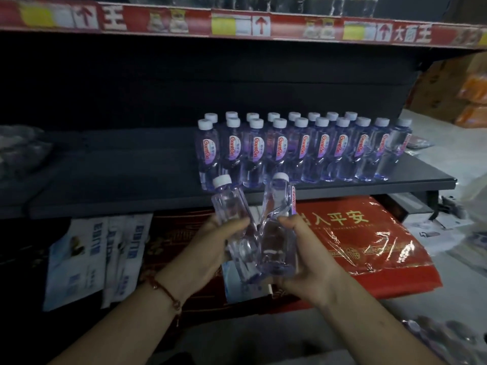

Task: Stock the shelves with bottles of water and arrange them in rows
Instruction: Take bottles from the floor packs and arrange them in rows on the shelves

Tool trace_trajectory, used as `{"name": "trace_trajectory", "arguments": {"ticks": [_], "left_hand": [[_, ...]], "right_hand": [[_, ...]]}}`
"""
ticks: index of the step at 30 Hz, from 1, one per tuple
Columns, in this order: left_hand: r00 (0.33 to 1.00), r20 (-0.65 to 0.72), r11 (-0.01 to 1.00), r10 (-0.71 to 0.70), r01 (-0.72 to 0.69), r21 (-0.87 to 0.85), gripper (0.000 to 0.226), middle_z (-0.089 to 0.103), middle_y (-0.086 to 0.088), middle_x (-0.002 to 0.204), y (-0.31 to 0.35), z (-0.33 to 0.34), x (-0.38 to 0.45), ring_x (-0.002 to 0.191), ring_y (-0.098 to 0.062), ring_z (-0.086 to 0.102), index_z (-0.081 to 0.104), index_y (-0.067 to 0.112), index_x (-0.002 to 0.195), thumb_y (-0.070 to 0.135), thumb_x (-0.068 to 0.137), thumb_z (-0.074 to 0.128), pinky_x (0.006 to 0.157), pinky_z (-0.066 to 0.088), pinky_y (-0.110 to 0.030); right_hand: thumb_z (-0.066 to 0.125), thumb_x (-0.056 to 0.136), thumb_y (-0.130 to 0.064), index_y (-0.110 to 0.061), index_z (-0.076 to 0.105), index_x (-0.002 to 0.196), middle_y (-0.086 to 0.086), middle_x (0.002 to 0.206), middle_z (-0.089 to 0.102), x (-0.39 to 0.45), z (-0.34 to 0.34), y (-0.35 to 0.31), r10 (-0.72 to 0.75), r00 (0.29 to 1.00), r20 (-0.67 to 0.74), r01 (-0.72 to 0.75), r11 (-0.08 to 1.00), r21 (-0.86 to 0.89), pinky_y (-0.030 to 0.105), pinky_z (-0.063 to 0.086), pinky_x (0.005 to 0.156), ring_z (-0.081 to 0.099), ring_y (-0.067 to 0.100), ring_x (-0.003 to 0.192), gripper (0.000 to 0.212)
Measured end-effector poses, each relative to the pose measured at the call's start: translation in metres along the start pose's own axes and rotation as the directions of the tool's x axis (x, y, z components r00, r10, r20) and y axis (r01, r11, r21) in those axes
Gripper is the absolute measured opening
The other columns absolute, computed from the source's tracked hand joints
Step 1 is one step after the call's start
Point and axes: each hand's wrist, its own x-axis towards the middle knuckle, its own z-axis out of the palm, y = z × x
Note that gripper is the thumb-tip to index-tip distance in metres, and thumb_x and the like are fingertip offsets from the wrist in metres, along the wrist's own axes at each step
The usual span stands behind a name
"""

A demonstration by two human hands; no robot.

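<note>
A big dark shelf [131, 164] runs across the middle, and most of it is bare. Above it hangs a long red strip [237, 25] with price tags and arrows. On the right part of the shelf stand the bottles of water [300, 146] that are already there. They stand up straight in two rows, one behind the other, close together, with white caps on top and red and purple labels facing out.

Under the shelf lies a big red bag [369, 241] wrapped in shiny plastic. To the left of it are some blue and white packs [87, 256]. At the bottom right corner there are some blurry clear things, too fuzzy to tell what they are.

The person's two hands are low, in front of the shelf edge and below it. The left hand [210, 243] has its fingers curled snug around the left bottle [232, 219]. The right hand [305, 254] has its fingers and thumb curled around the right bottle [278, 222]. Both bottles point up, caps on top, and they lean apart a little. Their bottoms look like they touch.

I think this is the carrying step: two new bottles are on their way to the shelf, not set down yet. The next move needs the hands to lift up over the shelf edge and stand each bottle at the left end of the rows, just beside the others, without bumping them over. Turning the labels to the front would make them match.
</note>
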Motion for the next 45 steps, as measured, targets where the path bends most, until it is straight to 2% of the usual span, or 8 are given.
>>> {"name": "trace_trajectory", "arguments": {"ticks": [6, 11, 18, 25, 28, 31, 36, 45], "left_hand": [[0.983, -0.162, 0.991, 0.088, -0.069, 0.116, 0.01, 0.076, -0.012, 0.092, 0.008, -0.032, -0.018, 0.079, -0.02, 0.073, 0.072, 0.013, 0.097, 0.012, 0.088, 0.072, 0.064, 0.056, -0.028], [0.9, -0.388, 0.977, 0.2, -0.153, 0.15, 0.025, 0.074, -0.009, 0.094, 0.036, -0.071, -0.024, 0.067, -0.01, 0.071, 0.065, 0.013, 0.11, 0.02, 0.087, 0.074, 0.048, 0.05, -0.018], [0.835, -0.469, 0.956, 0.289, -0.228, 0.184, 0.031, 0.074, -0.004, 0.102, 0.056, -0.117, -0.026, 0.087, -0.019, 0.073, 0.064, 0.023, 0.113, 0.03, 0.085, 0.077, 0.075, 0.06, -0.039], [0.874, -0.34, 0.919, 0.348, -0.245, 0.309, 0.035, 0.075, 0.006, 0.103, 0.052, -0.142, 0.006, 0.099, -0.016, 0.071, 0.063, 0.031, 0.111, 0.03, 0.08, 0.079, 0.087, 0.057, -0.043], [0.855, -0.357, 0.916, 0.376, -0.284, 0.284, 0.036, 0.075, 0.006, 0.104, 0.052, -0.144, 0.025, 0.099, -0.011, 0.071, 0.065, 0.026, 0.115, 0.028, 0.081, 0.077, 0.087, 0.056, -0.037], [0.827, -0.41, 0.918, 0.385, -0.3, 0.258, 0.04, 0.074, 0.007, 0.105, 0.05, -0.143, 0.043, 0.096, -0.008, 0.071, 0.062, 0.025, 0.118, 0.029, 0.082, 0.078, 0.084, 0.056, -0.033], [0.798, -0.48, 0.929, 0.364, -0.278, 0.243, 0.035, 0.074, 0.01, 0.098, 0.046, -0.138, 0.063, 0.09, -0.007, 0.071, 0.062, 0.031, 0.113, 0.031, 0.081, 0.078, 0.079, 0.058, -0.034], [0.825, -0.478, 0.953, 0.302, -0.256, 0.16, 0.03, 0.075, 0.003, 0.097, 0.044, -0.14, 0.072, 0.088, -0.015, 0.073, 0.063, 0.028, 0.111, 0.029, 0.083, 0.074, 0.078, 0.06, -0.039]], "right_hand": [[0.057, 0.092, -0.032, -0.013, 0.069, 0.103, 0.005, 0.091, 0.077, 0.015, 0.032, 0.018, -0.083, 0.996, 0.012, 0.083, 0.945, -0.315, 0.038, 0.058, 0.072, 0.075, 0.021, 0.076, 0.025], [0.074, 0.084, -0.037, -0.014, 0.073, 0.104, 0.007, 0.098, 0.078, 0.04, 0.055, 0.027, -0.178, 0.984, -0.012, 0.139, 0.809, -0.572, 0.037, 0.054, 0.083, 0.073, 0.023, 0.092, 0.031], [0.078, 0.084, -0.019, -0.009, 0.071, 0.101, -0.004, 0.083, 0.077, 0.098, 0.109, 0.007, -0.381, 0.911, 0.161, 0.366, 0.563, -0.741, 0.013, 0.051, 0.064, 0.073, 0.006, 0.076, 0.02], [0.078, 0.085, -0.016, -0.029, 0.067, 0.096, -0.004, 0.093, 0.074, 0.167, 0.14, -0.004, -0.476, 0.834, 0.278, 0.461, 0.325, -0.826, 0.025, 0.056, 0.078, 0.07, 0.018, 0.088, 0.02], [0.077, 0.086, -0.017, -0.024, 0.064, 0.093, -0.011, 0.085, 0.067, 0.187, 0.141, -0.002, -0.519, 0.829, 0.207, 0.396, 0.284, -0.873, 0.012, 0.049, 0.067, 0.062, 0.003, 0.076, 0.017], [0.074, 0.087, -0.014, -0.013, 0.068, 0.101, 0.001, 0.092, 0.07, 0.205, 0.139, 0.004, -0.579, 0.798, 0.167, 0.331, 0.19, -0.924, 0.031, 0.056, 0.079, 0.065, 0.014, 0.082, 0.015], [0.065, 0.084, -0.011, -0.018, 0.065, 0.105, 0.008, 0.105, 0.064, 0.222, 0.138, 0.024, -0.694, 0.709, 0.125, 0.334, 0.174, -0.926, 0.046, 0.056, 0.087, 0.064, 0.023, 0.095, 0.022], [0.071, 0.09, -0.021, -0.016, 0.059, 0.126, -0.007, 0.109, 0.064, 0.224, 0.132, 0.035, -0.759, 0.651, 0.011, 0.385, 0.318, -0.866, 0.028, 0.052, 0.087, 0.06, 0.009, 0.099, 0.038]]}}
